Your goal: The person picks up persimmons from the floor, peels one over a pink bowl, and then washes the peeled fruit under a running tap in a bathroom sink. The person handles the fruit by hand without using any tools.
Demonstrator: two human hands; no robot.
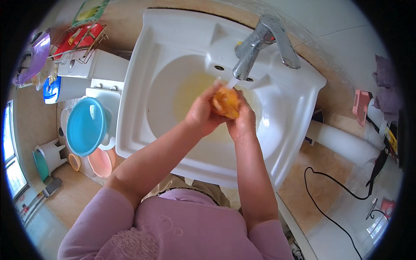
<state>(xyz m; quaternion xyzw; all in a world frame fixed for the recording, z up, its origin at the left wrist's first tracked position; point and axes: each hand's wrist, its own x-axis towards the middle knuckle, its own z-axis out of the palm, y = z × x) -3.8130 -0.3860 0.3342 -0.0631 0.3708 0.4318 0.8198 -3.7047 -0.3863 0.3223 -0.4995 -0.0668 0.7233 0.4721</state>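
Under the chrome faucet (248,53), both of my hands hold a wet orange-yellow item (226,102), perhaps a cloth or sponge; blur leaves its kind unclear. My left hand (203,112) grips it from the left side. On the other side, my right hand (243,113) closes round its lower right. A stream of water runs from the spout onto it. Beneath my hands, yellowish water lies in the bowl of the white ceramic sink (162,133). Drops of water cling to my right wrist. The undersides of the item and some fingers are hidden.
Left of the sink, a blue plastic basin (86,126) rests on a toilet, with a pink basin (101,162) below. A wire rack (81,45) holds red items above the cistern. At the right, a black cable (320,208) hangs near a white pipe (341,138).
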